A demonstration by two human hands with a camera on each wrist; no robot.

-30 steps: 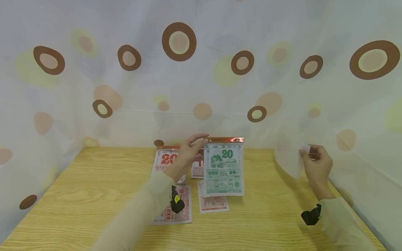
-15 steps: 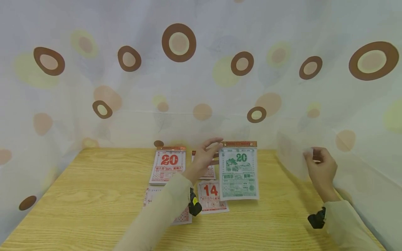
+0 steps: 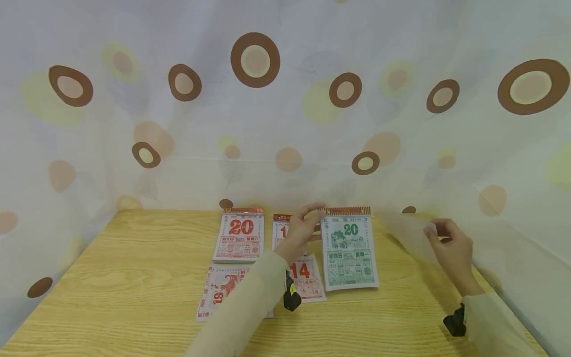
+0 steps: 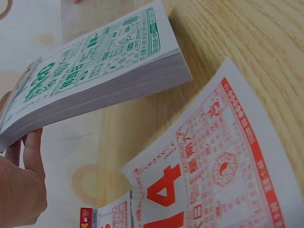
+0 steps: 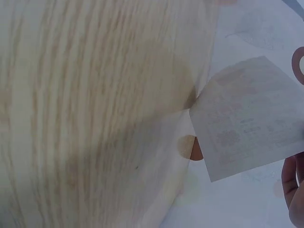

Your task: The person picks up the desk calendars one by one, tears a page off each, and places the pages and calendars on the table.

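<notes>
My left hand [image 3: 301, 237] grips the top left corner of a thick tear-off calendar [image 3: 350, 253] with a green "20" on its front page. In the left wrist view the pad [image 4: 104, 66] is tilted over the table, its fingers curled beneath the bound end. Farther right, my right hand [image 3: 452, 250] pinches a thin paper sheet [image 3: 408, 237] by its edge. Faint print shows through that sheet [image 5: 247, 118] in the right wrist view. A loose sheet with a red "14" [image 3: 310, 285] lies on the table beside the green calendar, partly behind the left wrist.
Another tear-off calendar with a red "20" [image 3: 241, 235] lies at the back. A red-topped calendar [image 3: 281, 233] is half hidden by the left hand. A page marked "19" [image 3: 214, 295] lies in front, partly under the left sleeve. A spotted curtain [image 3: 285, 109] surrounds the wooden table [image 3: 111, 292].
The left hand has carried the green calendar to the right and lower, uncovering the red "20" calendar and "14" sheet. The right hand, still pinching its sheet, has dropped slightly.
</notes>
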